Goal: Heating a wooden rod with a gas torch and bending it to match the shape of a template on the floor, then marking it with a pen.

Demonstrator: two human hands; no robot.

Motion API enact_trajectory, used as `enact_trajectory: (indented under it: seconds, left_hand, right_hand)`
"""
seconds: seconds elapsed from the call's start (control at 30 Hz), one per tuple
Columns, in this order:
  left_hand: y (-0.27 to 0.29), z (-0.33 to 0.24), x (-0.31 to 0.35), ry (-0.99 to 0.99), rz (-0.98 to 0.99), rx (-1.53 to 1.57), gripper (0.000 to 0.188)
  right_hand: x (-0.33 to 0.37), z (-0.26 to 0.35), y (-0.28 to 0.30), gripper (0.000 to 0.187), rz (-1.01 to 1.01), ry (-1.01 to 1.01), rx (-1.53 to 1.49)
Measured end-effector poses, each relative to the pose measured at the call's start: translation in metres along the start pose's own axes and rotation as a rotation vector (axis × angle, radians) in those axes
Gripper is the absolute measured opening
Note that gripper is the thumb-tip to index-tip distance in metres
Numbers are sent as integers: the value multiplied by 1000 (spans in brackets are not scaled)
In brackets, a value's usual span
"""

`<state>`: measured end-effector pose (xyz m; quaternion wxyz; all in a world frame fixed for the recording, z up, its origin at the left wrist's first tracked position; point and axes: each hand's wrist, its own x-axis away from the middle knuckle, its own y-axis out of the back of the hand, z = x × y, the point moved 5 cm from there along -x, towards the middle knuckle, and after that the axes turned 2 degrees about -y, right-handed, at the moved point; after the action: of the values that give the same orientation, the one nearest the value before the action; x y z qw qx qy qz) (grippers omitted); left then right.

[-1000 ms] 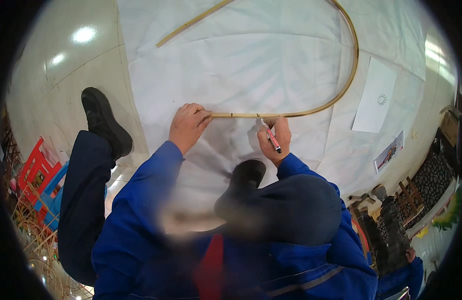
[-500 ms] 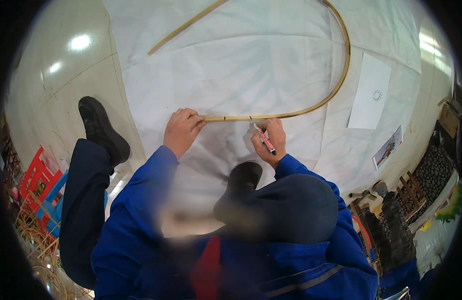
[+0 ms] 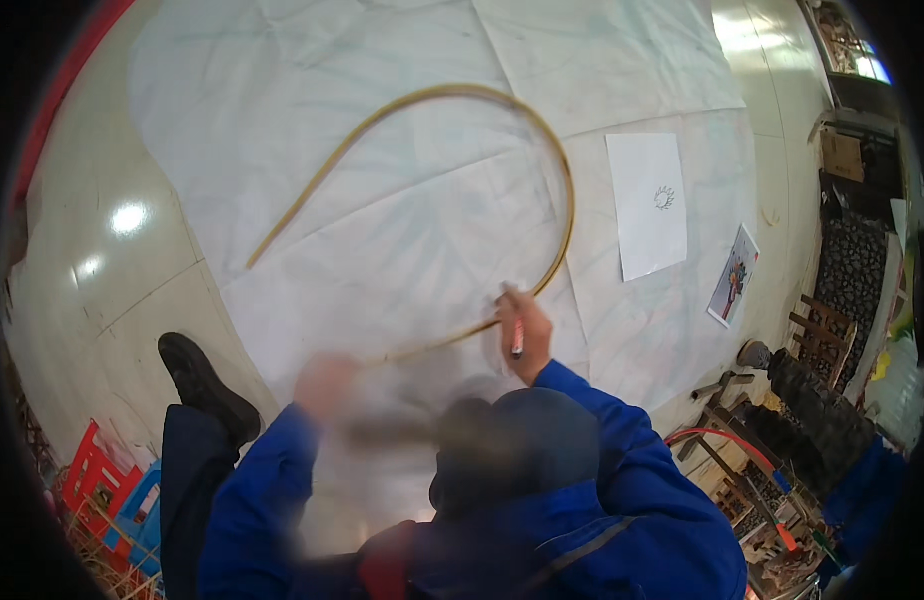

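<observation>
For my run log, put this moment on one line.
strip: curved, on white sheet | left hand: at strip's near end, blurred, grip unclear | right hand: holding marker, at strip

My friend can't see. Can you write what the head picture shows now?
A person's right hand grips a red-and-white marker at a curved golden-brown strip, perhaps bamboo; the blurred left hand is at its near end. The strip curves across a white sheet on floor tiles, with a drawing and a printed picture rightward.
</observation>
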<state>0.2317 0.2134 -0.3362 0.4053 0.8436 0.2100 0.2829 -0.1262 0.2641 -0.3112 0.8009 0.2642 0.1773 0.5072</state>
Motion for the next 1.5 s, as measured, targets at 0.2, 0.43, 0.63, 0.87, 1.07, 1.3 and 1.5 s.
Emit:
enact_trajectory:
  seconds: [0.2, 0.43, 0.63, 0.87, 1.07, 1.3, 1.5]
  left_hand:
    - [5, 40, 87, -141, 240, -40, 20]
    - [-5, 41, 93, 248, 348, 47, 27]
    - [51, 56, 48, 596, -391, 117, 40]
    - [66, 108, 18, 761, -597, 90, 69]
    - [82, 123, 14, 703, -468, 115, 73]
    - [85, 139, 26, 535, -338, 86, 87]
    - [103, 150, 27, 365, -201, -34, 100]
  right_hand:
    - [-46, -37, 52, 33, -268, -95, 285]
    - [-30, -57, 21, 29, 9, -111, 362]
    - [-58, -58, 11, 25, -46, -59, 410]
    - [-64, -47, -5, 27, 35, -32, 360]
    - [-72, -45, 4, 28, -33, 56, 476]
    - [-55, -73, 13, 33, -18, -196, 381]
    - [-41, -53, 18, 37, -45, -157, 425]
